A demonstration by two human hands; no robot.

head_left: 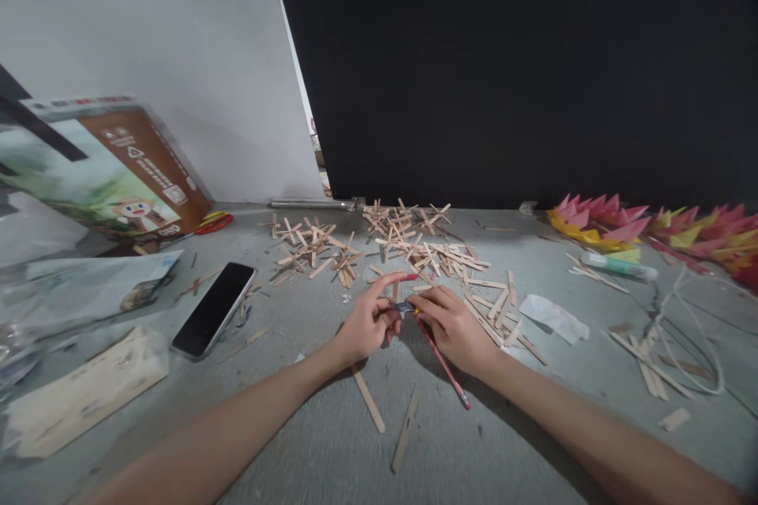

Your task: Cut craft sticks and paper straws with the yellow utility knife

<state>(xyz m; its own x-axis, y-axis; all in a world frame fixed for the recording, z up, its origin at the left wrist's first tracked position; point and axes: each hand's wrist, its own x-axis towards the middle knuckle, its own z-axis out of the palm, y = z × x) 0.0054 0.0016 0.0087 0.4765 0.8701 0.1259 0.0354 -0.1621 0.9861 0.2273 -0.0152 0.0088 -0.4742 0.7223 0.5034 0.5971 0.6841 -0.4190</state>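
Note:
My left hand (368, 322) is closed, its fingertips pinching a short wooden craft stick (395, 291). Its index finger stretches forward, with a red patch at the tip. Between the hands is a small grey metal tool (405, 306) with a yellow part; the fingers of my right hand (453, 323) close around its near end. Its exact kind is too covered to tell. Under my right hand a red pencil (444, 363) slants down, eraser end toward me. One craft stick (368, 401) lies below my left wrist, another darker flat piece (406, 430) beside it.
Crossed craft sticks (313, 246) pile up at the back; loose ones (497, 308) lie right of my hands. A phone (214, 310) and printed box (136, 181) stand left. On the right are pink-yellow folded paper pieces (604, 222), a glue tube (619, 265), tissue (555, 317) and white cable (719, 347).

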